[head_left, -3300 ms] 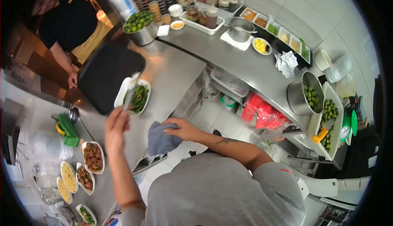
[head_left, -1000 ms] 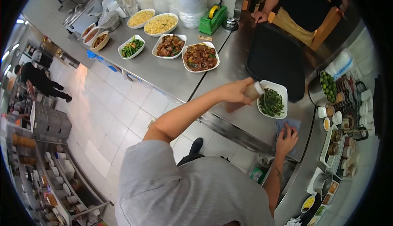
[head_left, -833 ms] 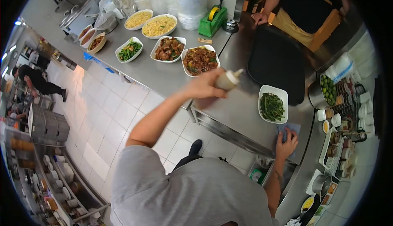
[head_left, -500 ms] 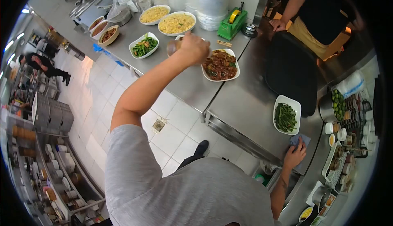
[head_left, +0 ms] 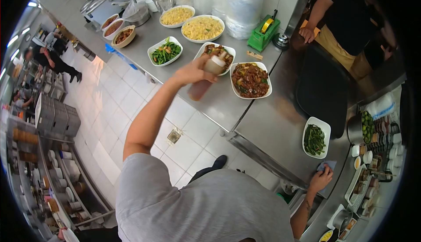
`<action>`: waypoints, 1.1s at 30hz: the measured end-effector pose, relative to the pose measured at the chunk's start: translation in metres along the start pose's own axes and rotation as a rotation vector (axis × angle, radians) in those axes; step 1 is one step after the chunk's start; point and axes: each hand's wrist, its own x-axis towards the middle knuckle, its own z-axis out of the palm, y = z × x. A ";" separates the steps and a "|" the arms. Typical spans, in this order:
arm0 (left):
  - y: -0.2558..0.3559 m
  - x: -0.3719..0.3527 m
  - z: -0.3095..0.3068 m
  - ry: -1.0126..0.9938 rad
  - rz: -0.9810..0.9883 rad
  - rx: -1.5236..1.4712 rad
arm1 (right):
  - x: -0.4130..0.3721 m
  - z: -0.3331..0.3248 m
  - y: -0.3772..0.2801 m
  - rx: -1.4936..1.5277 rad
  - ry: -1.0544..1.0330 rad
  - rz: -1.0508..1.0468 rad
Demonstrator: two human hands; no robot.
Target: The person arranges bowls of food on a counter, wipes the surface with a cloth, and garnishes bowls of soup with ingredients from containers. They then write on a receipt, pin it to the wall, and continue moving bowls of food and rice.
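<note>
1. A person in a grey T-shirt, seen from above, stands at a steel counter [head_left: 274, 128] in a kitchen, with both arms reaching out and the two hands well apart.
2. The left hand [head_left: 195, 71] is wrapped around a squeeze bottle [head_left: 201, 88]. The bottle is tilted, its pale cap and nozzle to the upper right and its brownish body to the lower left, slightly blurred. It shows in front of the counter's edge and overlaps a white dish of glazed meat [head_left: 231, 50]; whether they touch, I cannot tell.
3. The right hand [head_left: 321, 180] is on a blue-grey cloth [head_left: 329, 166] at the counter's right end. Its fingers bend over the cloth; whether they grip it or only rest there is unclear.
4. Just beyond the cloth sits a white dish of dark greens [head_left: 325, 126], near a large black tray [head_left: 322, 93].
5. Between the two hands, nearer the bottle, stands a second meat dish [head_left: 245, 96], heaped with brown pieces.
6. Left of the bottle is a dish of bright greens [head_left: 152, 60]; behind are two oval dishes of yellow food.
7. Across the counter, a co-worker's hand [head_left: 307, 34] rests near a call bell [head_left: 280, 41] and a green tape dispenser [head_left: 263, 36].
</note>
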 end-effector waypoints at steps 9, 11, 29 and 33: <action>0.027 0.033 -0.076 -0.084 -0.285 1.243 | 0.000 -0.003 -0.003 -0.040 -0.029 0.029; 0.025 0.047 -0.068 -0.015 -0.159 1.259 | -0.001 -0.002 -0.002 -0.044 -0.026 0.029; -0.034 -0.023 -0.109 0.225 -0.342 0.386 | -0.039 -0.019 -0.097 0.052 -0.115 -0.020; -0.031 -0.016 -0.147 0.090 -0.557 1.017 | -0.055 -0.023 -0.179 0.212 -0.071 -0.236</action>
